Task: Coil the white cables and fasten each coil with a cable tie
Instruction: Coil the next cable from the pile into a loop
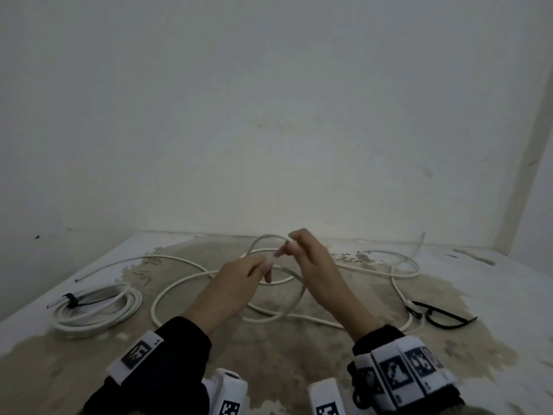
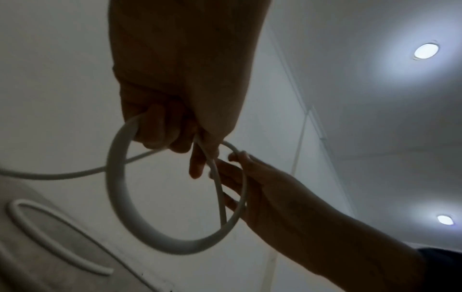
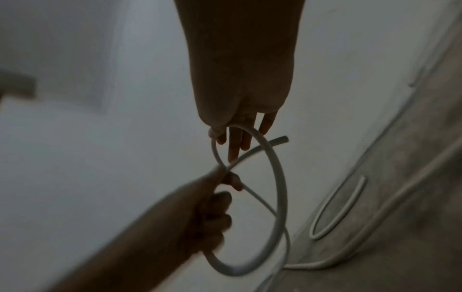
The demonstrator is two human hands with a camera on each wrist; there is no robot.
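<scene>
A long loose white cable (image 1: 176, 259) sprawls over the stained table (image 1: 269, 354). Both hands hold part of it up as a loop (image 1: 296, 301) above the table's middle. My left hand (image 1: 257, 269) grips the loop (image 2: 117, 197) where the strands cross, fingers curled round it. My right hand (image 1: 288, 245) pinches the strand (image 3: 280, 197) between thumb and finger, its other fingers (image 3: 235, 146) stretched out; a cut cable end (image 3: 281, 139) pokes out just beyond. A finished coil (image 1: 95, 310) bound by a black tie (image 1: 71, 301) lies at the left.
Black cable ties (image 1: 443, 317) lie on the table at the right, beside a cable end. More loops of the loose cable (image 1: 401, 274) lie at the back right. A white wall rises right behind the table.
</scene>
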